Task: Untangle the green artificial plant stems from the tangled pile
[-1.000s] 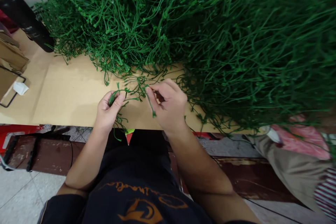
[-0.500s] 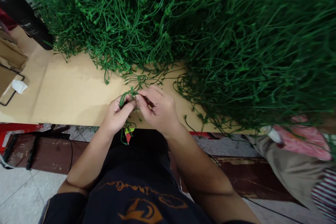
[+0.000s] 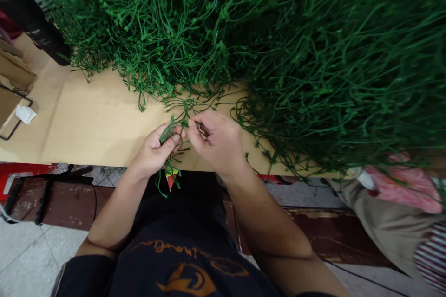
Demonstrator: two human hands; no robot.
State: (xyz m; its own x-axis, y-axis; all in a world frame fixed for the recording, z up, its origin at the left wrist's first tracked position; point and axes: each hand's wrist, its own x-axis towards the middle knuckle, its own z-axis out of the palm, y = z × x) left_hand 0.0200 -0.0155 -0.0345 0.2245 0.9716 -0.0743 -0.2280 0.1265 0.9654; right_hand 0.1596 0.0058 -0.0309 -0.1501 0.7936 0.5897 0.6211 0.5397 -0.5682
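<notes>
Between thumb and fingers, my left hand [image 3: 156, 147] holds a small bunch of green artificial plant stems [image 3: 167, 131]; their ends hang below the hand over the table's front edge. Close on its right, my right hand [image 3: 218, 141] is pinched at the thumb and index finger by a thin green stem that runs toward the bunch. Just beyond the fingers, loose stems [image 3: 188, 104] lie on the cardboard-covered table [image 3: 94, 111]. A huge heap of the same green stems [image 3: 195, 28] fills the far side and the right.
A black bottle [image 3: 35, 18] stands at the far left, near cardboard boxes [image 3: 14, 69] and a crumpled white tissue [image 3: 25, 114]. Below the table runs a brown bench [image 3: 66, 204]. At right, another person's leg [image 3: 376, 227] is beside a pink cloth [image 3: 404, 183].
My right hand has moved a little to the right, away from the left, and the gap between the fingertips has widened. My left hand stays nearly in place with the bunch.
</notes>
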